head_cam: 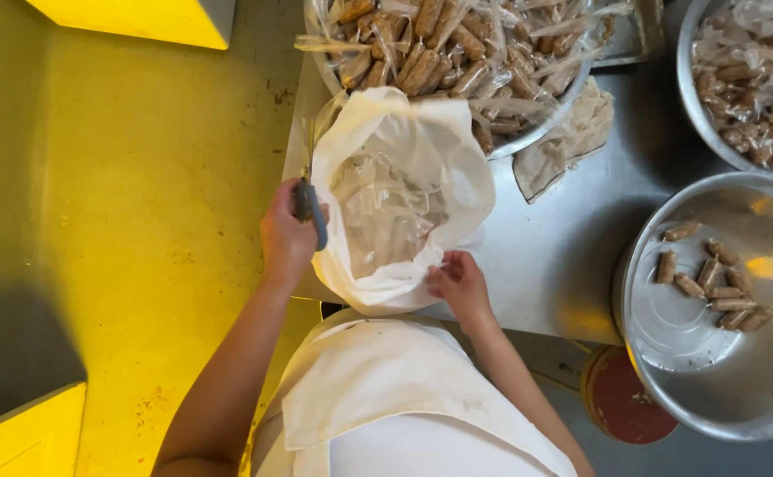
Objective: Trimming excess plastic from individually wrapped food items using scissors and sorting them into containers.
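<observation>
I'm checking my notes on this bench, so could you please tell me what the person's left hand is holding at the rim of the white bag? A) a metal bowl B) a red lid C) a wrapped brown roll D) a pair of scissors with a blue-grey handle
D: the left hand grips scissors with a blue-grey handle at the edge of the white bag, while the right hand touches the bag's near rim.

A thin, glossy white plastic bag (404,194) holds crinkled clear film, the bowls (722,309) and table (563,238) are smooth brushed metal with dull reflections, the apron (395,380) is matt white cloth, and the floor (157,203) looks rough and scuffed.
</observation>
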